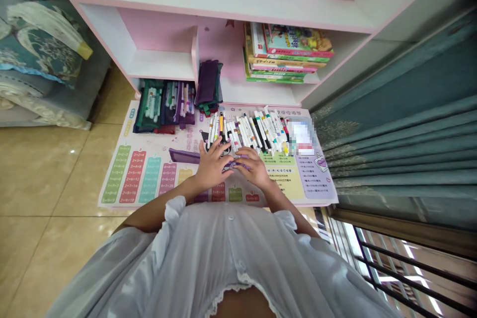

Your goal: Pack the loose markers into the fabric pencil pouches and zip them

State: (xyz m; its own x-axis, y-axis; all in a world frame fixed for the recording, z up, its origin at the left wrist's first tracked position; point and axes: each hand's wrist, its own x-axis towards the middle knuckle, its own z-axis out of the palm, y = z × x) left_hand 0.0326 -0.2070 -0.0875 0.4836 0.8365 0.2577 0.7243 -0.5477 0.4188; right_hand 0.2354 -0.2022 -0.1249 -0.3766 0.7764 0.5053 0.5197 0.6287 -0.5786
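A long purple pouch lies across the desk mat in front of me. My left hand is on its middle, fingers bent and partly spread, with thumb and forefinger closed at its edge. At its right end my right hand has curled fingers that meet the same pouch close to the left fingertips. My fingers cover much of that end, so what is between them is partly hidden. Just beyond both hands, many white-barrelled marker pens lie side by side in a loose row, among them an orange one.
Filled mesh pouches of pens lie at the back left, beside a stack of dark purple pouches. Books are piled on the shelf. A phone-like object, partly blurred, lies right of the pens. A curtain hangs at right.
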